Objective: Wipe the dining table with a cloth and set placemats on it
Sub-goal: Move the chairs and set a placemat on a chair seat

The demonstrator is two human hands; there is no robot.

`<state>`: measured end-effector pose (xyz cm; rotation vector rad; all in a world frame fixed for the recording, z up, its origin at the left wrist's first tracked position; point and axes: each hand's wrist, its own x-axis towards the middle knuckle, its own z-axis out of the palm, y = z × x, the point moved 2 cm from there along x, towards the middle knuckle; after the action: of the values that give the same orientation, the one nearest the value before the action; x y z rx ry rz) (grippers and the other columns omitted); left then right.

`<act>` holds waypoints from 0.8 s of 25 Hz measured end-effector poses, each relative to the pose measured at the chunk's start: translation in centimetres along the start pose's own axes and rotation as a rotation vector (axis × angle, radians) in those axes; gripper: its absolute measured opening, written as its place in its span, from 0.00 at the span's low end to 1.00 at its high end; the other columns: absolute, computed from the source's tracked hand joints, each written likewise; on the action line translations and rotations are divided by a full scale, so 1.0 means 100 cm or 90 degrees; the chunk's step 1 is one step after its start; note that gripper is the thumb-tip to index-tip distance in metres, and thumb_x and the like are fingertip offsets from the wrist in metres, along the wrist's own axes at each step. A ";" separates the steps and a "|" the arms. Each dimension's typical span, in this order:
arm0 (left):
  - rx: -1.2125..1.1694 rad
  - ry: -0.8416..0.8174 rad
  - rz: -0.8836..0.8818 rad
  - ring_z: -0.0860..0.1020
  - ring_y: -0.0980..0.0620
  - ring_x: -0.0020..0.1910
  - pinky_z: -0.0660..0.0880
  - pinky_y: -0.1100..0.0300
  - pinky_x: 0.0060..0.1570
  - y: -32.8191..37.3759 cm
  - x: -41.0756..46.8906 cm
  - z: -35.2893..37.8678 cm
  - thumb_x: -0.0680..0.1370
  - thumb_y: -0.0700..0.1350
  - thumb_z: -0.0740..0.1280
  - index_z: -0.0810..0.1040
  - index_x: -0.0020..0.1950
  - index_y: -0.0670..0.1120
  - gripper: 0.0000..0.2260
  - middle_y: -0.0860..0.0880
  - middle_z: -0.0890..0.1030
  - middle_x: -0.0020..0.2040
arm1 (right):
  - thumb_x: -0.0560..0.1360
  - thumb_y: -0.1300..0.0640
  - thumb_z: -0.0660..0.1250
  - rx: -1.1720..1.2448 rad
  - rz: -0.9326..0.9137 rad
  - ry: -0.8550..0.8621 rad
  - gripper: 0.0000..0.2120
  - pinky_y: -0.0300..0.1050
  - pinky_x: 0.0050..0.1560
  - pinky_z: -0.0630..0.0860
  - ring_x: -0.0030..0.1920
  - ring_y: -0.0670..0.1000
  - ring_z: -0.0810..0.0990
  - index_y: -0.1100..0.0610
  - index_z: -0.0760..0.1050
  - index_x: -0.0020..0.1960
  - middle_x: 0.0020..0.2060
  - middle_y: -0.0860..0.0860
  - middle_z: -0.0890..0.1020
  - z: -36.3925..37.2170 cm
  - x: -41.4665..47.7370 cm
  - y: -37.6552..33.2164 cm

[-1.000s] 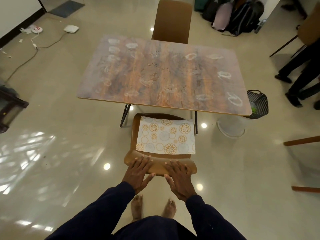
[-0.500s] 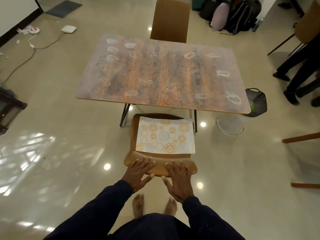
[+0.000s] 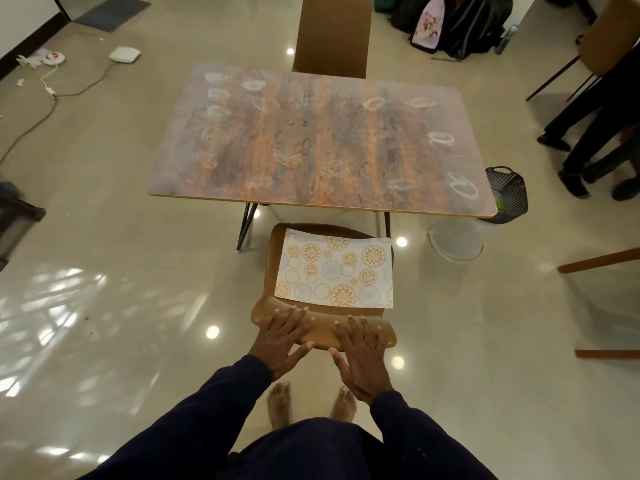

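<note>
Little is changing from half a second ago. Both hands are staying flat on the top rail of the near chair [image 3: 325, 332], and the placemat and table are keeping their places. Only the view is shifting very slightly.

The left hand [image 3: 282, 337] is lying palm down on the left part of the rail. Its fingers [image 3: 294, 315] are stretched straight and slightly spread, curling round nothing. The right hand [image 3: 363, 362] is resting the same way on the right part. Its fingers [image 3: 360, 327] are straight and fanned, with the tips reaching the rail's far edge. The two thumbs are pointing toward each other across the small gap between the hands, apart and not touching.

The placemat [image 3: 334, 268], white with orange and grey circular patterns, is lying flat on the chair seat just beyond the fingertips, touched by neither hand. Farther beyond it, the dining table [image 3: 318, 143] is showing whitish ring marks and smears across its wood-grain top. A second chair [image 3: 330, 32] is standing at the table's far side.

Well to the right of the right fingers, a black basket [image 3: 509, 195] and a pale tub [image 3: 455, 242] are sitting on the floor by the table's corner. The person's bare feet [image 3: 278, 403] are showing below the wrists.
</note>
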<state>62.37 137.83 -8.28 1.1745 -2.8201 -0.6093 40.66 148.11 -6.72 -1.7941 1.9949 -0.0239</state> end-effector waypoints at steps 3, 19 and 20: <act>0.000 -0.015 -0.014 0.68 0.43 0.79 0.56 0.42 0.76 0.011 0.004 0.004 0.87 0.64 0.47 0.67 0.82 0.54 0.27 0.49 0.69 0.81 | 0.82 0.30 0.35 0.006 -0.013 0.005 0.37 0.64 0.80 0.39 0.85 0.57 0.51 0.45 0.54 0.85 0.84 0.51 0.57 -0.004 -0.001 0.013; -0.025 -0.014 -0.038 0.68 0.43 0.80 0.53 0.46 0.77 0.029 -0.007 0.018 0.87 0.64 0.46 0.61 0.83 0.55 0.27 0.49 0.68 0.82 | 0.82 0.30 0.41 -0.023 -0.046 -0.039 0.35 0.66 0.78 0.44 0.83 0.61 0.57 0.45 0.59 0.83 0.82 0.53 0.64 -0.011 -0.009 0.025; -0.028 -0.008 -0.036 0.67 0.43 0.80 0.53 0.46 0.77 0.026 -0.007 0.018 0.87 0.64 0.45 0.60 0.83 0.55 0.27 0.49 0.67 0.82 | 0.82 0.30 0.42 -0.022 -0.040 -0.044 0.35 0.66 0.78 0.44 0.83 0.61 0.58 0.46 0.60 0.83 0.82 0.53 0.64 -0.011 -0.009 0.022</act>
<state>60.78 140.58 -8.90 1.2502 -2.7777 -0.6811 38.27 149.01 -6.10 -1.8530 1.9024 0.0530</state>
